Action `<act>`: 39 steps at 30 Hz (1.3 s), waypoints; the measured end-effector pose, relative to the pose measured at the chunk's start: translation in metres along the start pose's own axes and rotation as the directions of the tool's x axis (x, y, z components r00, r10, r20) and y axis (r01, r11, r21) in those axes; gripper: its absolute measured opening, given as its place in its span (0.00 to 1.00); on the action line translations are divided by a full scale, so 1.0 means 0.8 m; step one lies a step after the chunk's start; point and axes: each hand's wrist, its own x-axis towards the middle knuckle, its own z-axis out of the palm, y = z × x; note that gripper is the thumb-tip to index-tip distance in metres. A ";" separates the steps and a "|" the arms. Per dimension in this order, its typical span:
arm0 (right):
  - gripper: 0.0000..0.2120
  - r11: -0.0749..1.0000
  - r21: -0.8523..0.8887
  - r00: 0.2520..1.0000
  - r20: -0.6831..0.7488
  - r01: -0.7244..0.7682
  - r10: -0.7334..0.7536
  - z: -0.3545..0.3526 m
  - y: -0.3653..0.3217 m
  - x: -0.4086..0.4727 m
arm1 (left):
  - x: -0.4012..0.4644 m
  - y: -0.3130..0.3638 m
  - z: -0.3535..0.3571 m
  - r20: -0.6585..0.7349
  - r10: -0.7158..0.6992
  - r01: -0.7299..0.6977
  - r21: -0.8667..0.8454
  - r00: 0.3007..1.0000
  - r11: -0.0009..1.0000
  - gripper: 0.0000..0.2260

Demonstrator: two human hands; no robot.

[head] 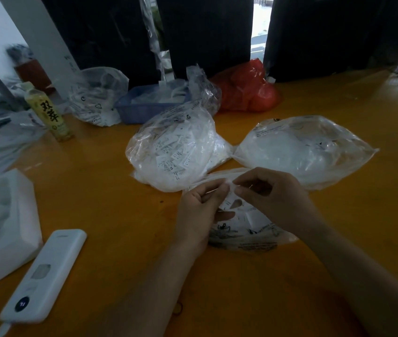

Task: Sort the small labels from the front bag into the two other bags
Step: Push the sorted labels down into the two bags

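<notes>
At lower centre, my left hand and right hand pinch small labels above the front bag on the orange tabletop; two fuller bags lie beyond. Stuck-together labels could land in the wrong bag.

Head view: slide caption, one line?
Both hands, left hand and right hand, pinch a small label above the front bag.

The tabletop is orange-yellow. Clear bags hold white labels printed black. A red bag, blue basket, yellow-labelled bottle and white device sit around.
</notes>
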 end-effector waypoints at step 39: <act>0.12 0.730 -0.556 0.914 -0.310 -0.397 0.261 -0.052 0.107 0.046 | 0.053 0.070 -0.022 0.110 0.741 -0.313 0.940 0.663 0.140 0.12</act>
